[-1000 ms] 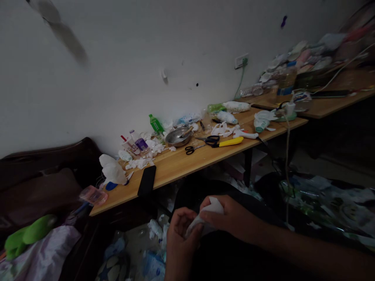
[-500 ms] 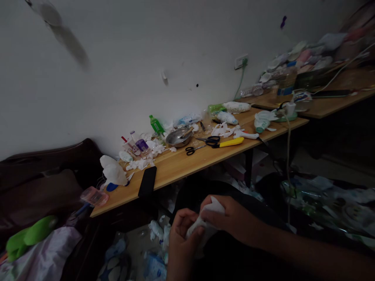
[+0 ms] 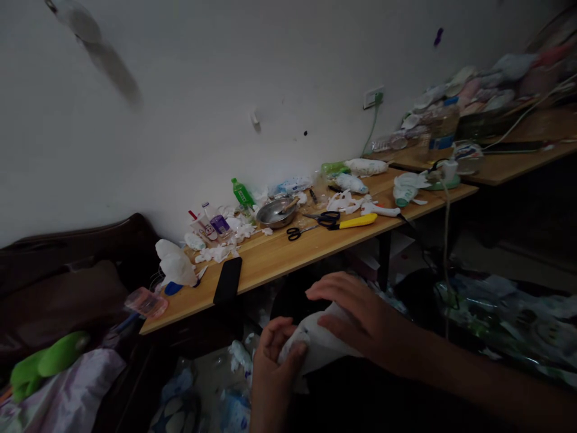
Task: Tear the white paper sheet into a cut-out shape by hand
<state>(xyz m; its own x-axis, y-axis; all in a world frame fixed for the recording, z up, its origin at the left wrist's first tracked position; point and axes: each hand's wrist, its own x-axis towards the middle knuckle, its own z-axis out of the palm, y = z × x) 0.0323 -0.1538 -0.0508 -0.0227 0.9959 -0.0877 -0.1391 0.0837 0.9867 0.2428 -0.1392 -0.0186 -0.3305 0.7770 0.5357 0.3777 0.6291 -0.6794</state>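
Below the front edge of the wooden table (image 3: 270, 264), a white piece of soft material (image 3: 322, 340) is between my hands, over my lap. My left hand (image 3: 277, 361) grips its left end, with the thumb on top and fingers curled around it. Above its right part is my right hand (image 3: 356, 307), fingers stretched out and apart from the thumb, with the thumb close to the white surface. Whether the right palm touches the material is hidden.
On the table are a black phone (image 3: 228, 280), a metal bowl (image 3: 276, 213), scissors (image 3: 295, 233), a yellow-handled tool (image 3: 357, 221), a green bottle (image 3: 242, 192) and white scraps (image 3: 216, 252). A cable (image 3: 446, 252) hangs off the right side.
My right hand has loosened from its closed grip, lifted slightly and spread its fingers. More of the white material shows between the hands. My left hand keeps its hold.
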